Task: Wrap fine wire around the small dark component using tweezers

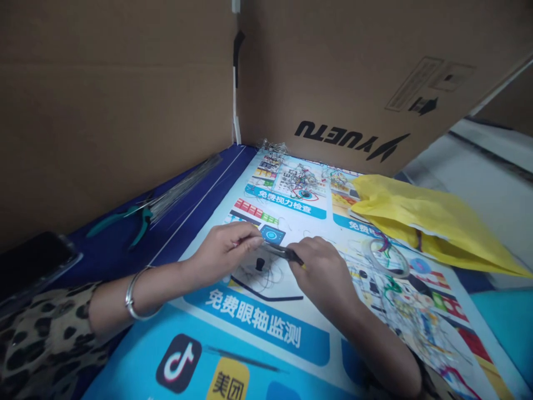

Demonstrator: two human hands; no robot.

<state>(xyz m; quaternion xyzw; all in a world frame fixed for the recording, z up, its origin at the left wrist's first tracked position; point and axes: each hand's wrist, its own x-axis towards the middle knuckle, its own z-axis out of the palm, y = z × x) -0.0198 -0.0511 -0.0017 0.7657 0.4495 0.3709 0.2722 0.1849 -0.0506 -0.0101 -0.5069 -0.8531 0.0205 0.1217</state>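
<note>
Above the printed sheet (266, 311), my right hand (325, 272) is wrapped round the handles of long-nosed metal pliers (277, 250), with a bit of yellow showing at the grip. Their jaws point left and meet the fingertips of my left hand (225, 247). Thumb and fingers of that hand are pinched together over something small; a speck of reddish colour shows there, but I cannot make out what it is. A silver bangle circles my left wrist. Thin loose wires (266, 278) lie on the sheet beneath both hands.
Teal-handled pliers (144, 222) and a bundle of straight wires (183, 191) lie at left, by a dark phone (35, 266). Tangled wire (302, 178) sits at the back. A yellow pouch (441, 222) and a tape roll (387, 258) are at right. Cardboard walls (125, 83) enclose the back.
</note>
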